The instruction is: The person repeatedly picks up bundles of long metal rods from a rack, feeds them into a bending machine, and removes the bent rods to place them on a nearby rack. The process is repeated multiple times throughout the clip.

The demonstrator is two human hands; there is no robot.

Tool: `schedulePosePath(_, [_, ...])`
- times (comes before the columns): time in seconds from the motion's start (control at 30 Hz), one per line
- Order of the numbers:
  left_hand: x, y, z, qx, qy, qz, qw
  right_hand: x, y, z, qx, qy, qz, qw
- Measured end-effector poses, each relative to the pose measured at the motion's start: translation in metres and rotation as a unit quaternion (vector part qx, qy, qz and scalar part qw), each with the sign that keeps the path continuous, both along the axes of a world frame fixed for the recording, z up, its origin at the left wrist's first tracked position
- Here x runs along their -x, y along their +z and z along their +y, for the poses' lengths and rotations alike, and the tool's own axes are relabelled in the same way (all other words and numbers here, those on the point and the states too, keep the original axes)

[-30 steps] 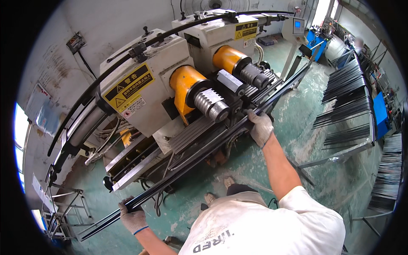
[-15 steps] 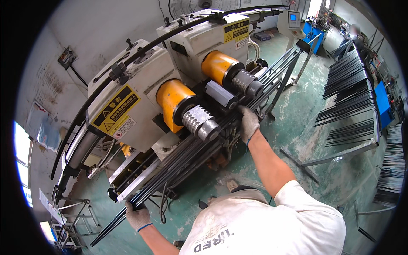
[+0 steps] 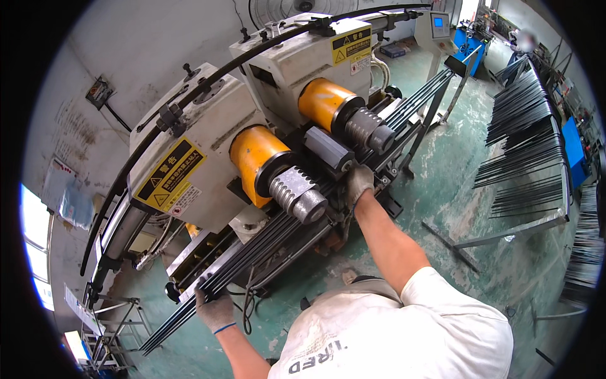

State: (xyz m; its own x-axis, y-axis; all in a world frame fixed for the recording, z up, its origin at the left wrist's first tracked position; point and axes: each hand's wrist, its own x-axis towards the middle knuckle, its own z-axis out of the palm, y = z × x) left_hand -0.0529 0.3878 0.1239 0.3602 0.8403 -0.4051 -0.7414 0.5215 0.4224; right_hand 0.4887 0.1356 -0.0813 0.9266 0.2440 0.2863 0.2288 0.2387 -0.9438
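Rods (image 3: 245, 258) are clasped in my left hand (image 3: 216, 311); my right hand (image 3: 360, 182) is near the grey block (image 3: 328, 150), its grip I cannot tell.

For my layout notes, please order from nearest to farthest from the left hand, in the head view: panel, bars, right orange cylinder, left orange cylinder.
1. Bars: in the left hand.
2. Left cylinder: ahead, upper right.
3. Right cylinder: beyond it, right.
4. Panel: far upper right.
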Motion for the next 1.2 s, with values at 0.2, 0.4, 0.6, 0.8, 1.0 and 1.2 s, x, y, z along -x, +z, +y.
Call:
schedulePosePath(0.2, [0.078, -0.031, 0.049, -0.056, 0.080, 0.086, 0.992, 0.083, 0.164, -0.002, -0.100, -0.006, 0.346, 0.933])
schedulePosePath(0.4, [-0.007, -0.034, 0.013, -0.080, 0.028, 0.082, 0.993, 0.083, 0.170, -0.018, -0.121, -0.054, 0.345, 0.929])
schedulePosePath(0.6, [-0.015, -0.027, -0.012, -0.032, 0.011, -0.012, 0.999, 0.108, 0.192, -0.042, -0.111, -0.003, 0.304, 0.946])
schedulePosePath(0.8, [0.043, -0.038, 0.026, -0.020, 0.108, 0.034, 0.993, 0.119, 0.129, -0.110, -0.012, -0.010, 0.114, 0.993])
schedulePosePath(1.0, [-0.015, -0.026, -0.009, -0.013, 0.137, 0.100, 0.985, 0.131, 0.117, -0.128, -0.036, 0.004, 0.310, 0.950])
schedulePosePath(1.2, [-0.062, -0.001, -0.056, -0.031, 0.015, 0.093, 0.995, 0.141, 0.111, -0.117, 0.126, -0.001, 0.288, 0.949])
